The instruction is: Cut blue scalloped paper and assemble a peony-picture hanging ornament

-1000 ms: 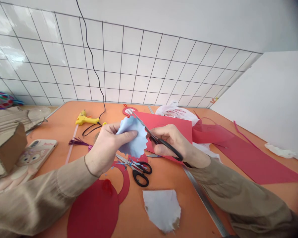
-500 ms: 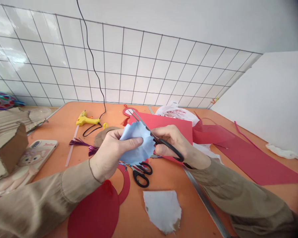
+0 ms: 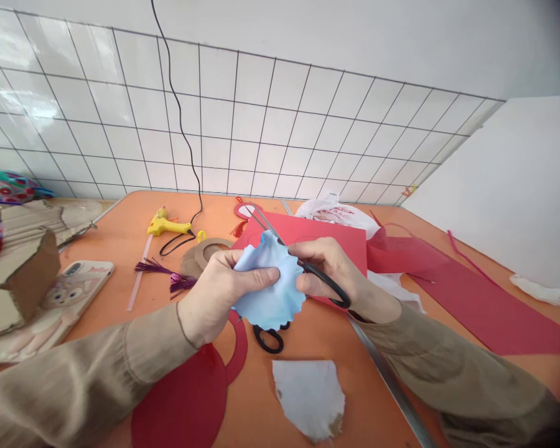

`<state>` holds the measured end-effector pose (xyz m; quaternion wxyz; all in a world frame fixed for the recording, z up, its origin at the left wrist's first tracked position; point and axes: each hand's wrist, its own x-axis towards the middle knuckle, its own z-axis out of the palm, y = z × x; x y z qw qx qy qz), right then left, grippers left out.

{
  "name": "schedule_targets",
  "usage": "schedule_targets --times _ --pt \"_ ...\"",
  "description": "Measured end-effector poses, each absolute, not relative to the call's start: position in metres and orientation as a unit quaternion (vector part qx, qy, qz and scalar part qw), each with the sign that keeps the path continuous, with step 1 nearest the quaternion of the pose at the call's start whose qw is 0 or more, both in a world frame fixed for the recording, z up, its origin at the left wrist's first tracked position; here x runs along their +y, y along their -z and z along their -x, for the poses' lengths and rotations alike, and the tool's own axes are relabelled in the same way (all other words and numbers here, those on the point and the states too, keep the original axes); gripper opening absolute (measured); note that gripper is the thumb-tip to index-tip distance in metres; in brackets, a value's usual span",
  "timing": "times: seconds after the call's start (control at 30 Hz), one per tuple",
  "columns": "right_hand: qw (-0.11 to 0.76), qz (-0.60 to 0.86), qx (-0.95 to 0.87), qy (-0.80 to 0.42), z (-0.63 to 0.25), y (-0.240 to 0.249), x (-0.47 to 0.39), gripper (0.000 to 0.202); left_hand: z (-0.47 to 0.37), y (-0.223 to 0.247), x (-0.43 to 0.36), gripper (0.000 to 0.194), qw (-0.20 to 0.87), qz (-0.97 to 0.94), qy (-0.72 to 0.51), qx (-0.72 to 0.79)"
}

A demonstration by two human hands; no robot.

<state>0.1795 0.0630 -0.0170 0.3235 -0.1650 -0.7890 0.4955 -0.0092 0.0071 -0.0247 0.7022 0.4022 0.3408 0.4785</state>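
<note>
Between thumb and fingers, my left hand (image 3: pixel 219 292) pinches a light blue piece of fabric (image 3: pixel 270 298) with a scalloped, notched edge. My right hand (image 3: pixel 333 270) grips black-handled scissors (image 3: pixel 329 283), their blades pointing up and away at the fabric's upper right edge. The blades are slightly apart, and part of them is behind the cloth. Beneath the fabric lies a second pair of black-handled scissors (image 3: pixel 268 341), mostly covered. Closer to me rests a whitish scrap (image 3: pixel 310 398) with a ragged edge.
A yellow glue gun (image 3: pixel 168 225) with a black cord lies at the back left. Red sheets (image 3: pixel 471 298), a white plastic bag (image 3: pixel 336 211), a purple tassel (image 3: pixel 180 283) and a red disc (image 3: pixel 182 404) are spread over the orange table. Cardboard (image 3: pixel 28 280) and a phone (image 3: pixel 79 280) sit at left.
The blue fabric has turned and spread open toward me, covering more of the scissors underneath. Both hands keep their grips, and the whole view has shifted slightly.
</note>
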Motion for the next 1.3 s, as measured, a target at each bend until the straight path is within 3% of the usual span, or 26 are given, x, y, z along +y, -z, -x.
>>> schedule_targets --times 0.3,0.53,0.8,1.3 --pt "0.330 0.152 -0.787 -0.499 -0.179 0.015 0.064 0.037 0.011 0.014 0.004 0.040 0.603 -0.454 -0.521 0.398" --pt "0.317 0.194 -0.796 -0.477 -0.178 0.008 0.059 0.044 0.016 0.005 0.005 0.032 0.530 -0.495 -0.552 0.412" --pt "0.298 0.160 -0.801 -0.495 -0.178 0.013 0.058 0.036 0.013 0.002 0.004 0.021 0.494 -0.505 -0.550 0.445" --pt "0.293 0.179 -0.786 -0.514 -0.176 0.014 0.057 0.044 0.010 0.017 0.005 0.023 0.603 -0.410 -0.558 0.397"
